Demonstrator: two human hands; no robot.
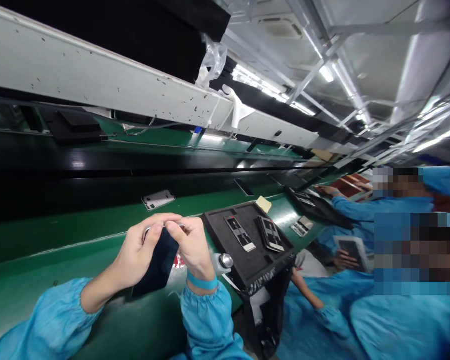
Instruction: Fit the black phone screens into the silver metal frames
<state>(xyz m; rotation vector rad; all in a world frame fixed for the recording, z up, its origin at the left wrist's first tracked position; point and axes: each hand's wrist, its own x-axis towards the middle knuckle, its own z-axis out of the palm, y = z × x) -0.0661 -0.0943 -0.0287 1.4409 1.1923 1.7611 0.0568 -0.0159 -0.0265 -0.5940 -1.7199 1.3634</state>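
Note:
A phone point(156, 265) with a dark face and a thin silver edge is held tilted above the green bench. My left hand point(138, 248) grips its upper left edge, thumb pressed on the face. On the upper right edge my right hand point(190, 241) is closed too, its thumb almost meeting the left one. A blue band circles the right wrist. Behind that wrist stands a bottle with a silver cap point(225, 261), and a red and white patch point(179, 261) shows past the phone. The phone's back is hidden.
Right of my hands, a black foam tray point(217, 220) carries several phone parts point(240, 233). A silver phone frame point(158, 199) and a dark slab point(244, 187) lie farther back. Co-workers in blue sit at right, one hand point(345, 260) holding a panel. A shelf beam point(135, 82) crosses overhead.

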